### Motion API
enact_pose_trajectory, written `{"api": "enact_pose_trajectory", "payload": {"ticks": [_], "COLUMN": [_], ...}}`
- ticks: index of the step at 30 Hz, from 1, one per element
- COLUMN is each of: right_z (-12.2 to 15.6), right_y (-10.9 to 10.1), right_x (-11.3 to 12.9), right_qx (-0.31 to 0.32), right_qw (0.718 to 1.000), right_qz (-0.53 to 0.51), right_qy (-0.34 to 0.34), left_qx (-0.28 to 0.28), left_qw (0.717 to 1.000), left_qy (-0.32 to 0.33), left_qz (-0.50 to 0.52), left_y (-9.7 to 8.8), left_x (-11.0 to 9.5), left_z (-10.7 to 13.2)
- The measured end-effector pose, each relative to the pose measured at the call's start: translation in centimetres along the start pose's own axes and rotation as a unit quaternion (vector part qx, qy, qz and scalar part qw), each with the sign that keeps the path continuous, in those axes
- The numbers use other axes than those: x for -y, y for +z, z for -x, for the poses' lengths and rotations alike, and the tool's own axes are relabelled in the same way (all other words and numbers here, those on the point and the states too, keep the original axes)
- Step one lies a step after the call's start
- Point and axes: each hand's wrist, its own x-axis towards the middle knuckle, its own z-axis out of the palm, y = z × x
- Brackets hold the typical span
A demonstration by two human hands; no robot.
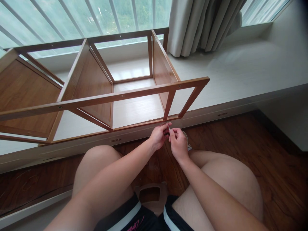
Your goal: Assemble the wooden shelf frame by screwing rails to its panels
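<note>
A brown wooden shelf frame (134,94) lies on its side on the pale window ledge, its shelf boards standing on edge. Just below its near lower rail, my two hands meet over the floor in front of the ledge. My right hand (178,142) is closed in a pinch on a thin metal piece (169,127), too small to tell whether it is a screw or a hex key. Right beside it, my left hand (159,137) has its fingers closed around the same spot. Something small and dark shows between the hands, but its kind is hidden.
Grey curtains (199,25) hang at the back beside a barred window (108,16). The pale ledge (231,73) runs to the right, with drawers below. Under my legs are a plastic stool (163,195) and dark wooden flooring (276,160).
</note>
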Motion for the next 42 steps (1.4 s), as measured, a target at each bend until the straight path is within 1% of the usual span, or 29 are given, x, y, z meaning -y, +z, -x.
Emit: {"api": "enact_pose_trajectory", "payload": {"ticks": [1,3,4,6,8,10,11,13,16,19,21,25,27,30,35,37,38,40,42], "right_z": [-0.1,-0.3,-0.5,-0.6,-0.6,-0.6,-0.5,-0.4,-0.2,-0.1,-0.1,-0.1,-0.2,-0.2,-0.2,-0.3,-0.3,-0.4,-0.4], "right_y": [0.0,0.1,0.2,0.2,0.1,0.2,0.2,0.3,0.4,0.5,0.6,0.4,0.3,0.2,0.1,0.1,0.2,0.3,0.4], "right_x": [0.0,-0.1,0.0,0.2,0.4,0.6,0.6,0.5,0.3,0.0,-0.3,-0.8,-0.9,-0.8,-0.5,-0.6,-0.7,-0.9,-0.8], "right_qx": [0.018,0.067,0.091,0.135,0.173,0.188,0.185,0.168,0.139,0.105,0.081,0.042,0.029,0.013,0.001,0.004,0.009,0.026,0.051], "right_qw": [0.997,0.977,0.966,0.948,0.918,0.891,0.884,0.888,0.911,0.941,0.961,0.992,0.998,0.999,0.994,0.995,0.997,0.999,0.985], "right_qz": [-0.056,-0.155,-0.182,-0.213,-0.264,-0.309,-0.320,-0.316,-0.291,-0.253,-0.213,-0.091,-0.032,0.035,0.101,0.093,0.074,-0.015,-0.123], "right_qy": [0.045,0.132,0.160,0.196,0.239,0.276,0.287,0.288,0.257,0.200,0.159,0.076,0.041,0.002,-0.042,-0.042,-0.029,0.034,0.107], "left_qx": [0.005,0.016,0.016,0.006,-0.004,-0.004,-0.002,-0.001,-0.014,-0.021,-0.013,-0.005,-0.006,-0.001,-0.012,-0.017,-0.017,-0.017,-0.013], "left_qw": [1.000,1.000,0.999,0.998,0.997,0.996,0.995,0.995,0.997,0.998,0.998,0.998,0.998,0.999,0.999,0.999,0.999,0.998,0.998], "left_qy": [-0.001,-0.008,-0.012,-0.019,-0.021,-0.019,-0.017,-0.012,0.006,0.023,0.016,0.006,0.013,0.024,0.031,0.036,0.039,0.041,0.035], "left_qz": [-0.005,-0.023,-0.033,-0.053,-0.071,-0.089,-0.095,-0.100,-0.082,-0.062,-0.063,-0.061,-0.056,-0.042,-0.026,-0.029,-0.031,-0.037,-0.049], "left_y": [0.0,0.0,0.0,0.1,0.1,0.2,0.1,0.1,0.2,0.3,0.3,0.1,-0.1,-0.2,-0.1,0.0,0.0,0.1,0.2], "left_x": [0.0,-0.1,-0.2,-0.4,-0.5,-0.6,-0.6,-0.5,-0.5,-0.5,-0.4,-0.2,0.0,0.1,0.1,0.1,0.1,0.0,-0.1], "left_z": [0.0,0.1,0.2,0.4,0.7,0.9,1.0,1.0,0.8,0.5,0.3,0.0,-0.2,-0.3,-0.1,0.0,0.0,0.1,0.2]}}
